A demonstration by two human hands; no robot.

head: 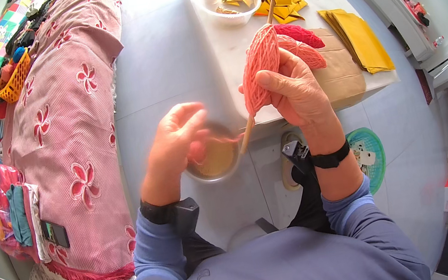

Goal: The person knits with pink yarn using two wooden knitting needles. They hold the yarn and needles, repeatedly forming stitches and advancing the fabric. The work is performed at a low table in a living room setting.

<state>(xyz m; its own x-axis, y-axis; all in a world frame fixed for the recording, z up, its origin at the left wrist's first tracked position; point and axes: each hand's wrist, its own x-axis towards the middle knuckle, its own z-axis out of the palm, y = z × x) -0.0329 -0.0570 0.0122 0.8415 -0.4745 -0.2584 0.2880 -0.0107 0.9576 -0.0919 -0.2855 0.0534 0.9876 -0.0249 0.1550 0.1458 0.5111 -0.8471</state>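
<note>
My right hand [297, 89] grips a thick spindle-shaped winding of coral yarn [258, 66] on a wooden stick [247, 134], held at a slant above the table edge. Both ends of the stick poke out of the yarn. To the left, my left hand [182, 140] is blurred, its fingers curled around coral yarn. A strand [226, 138] runs from it towards the stick's lower end. Below that hand, a small blurred pink clump of yarn [196, 151] hangs over a round metal bowl [214, 159]. Beyond my right hand lie a coral yarn bundle [302, 52] and a crimson one [302, 34].
On the white table [221, 52] are a clear plastic tub [246, 15], folded gold paper pieces [283, 1], yellow sheets [360, 41] and brown cardboard [338, 73]. A green basket [378, 159] stands on the floor. A pink-covered couch [75, 141] at left bears a phone [55, 234] and an orange basket [16, 78].
</note>
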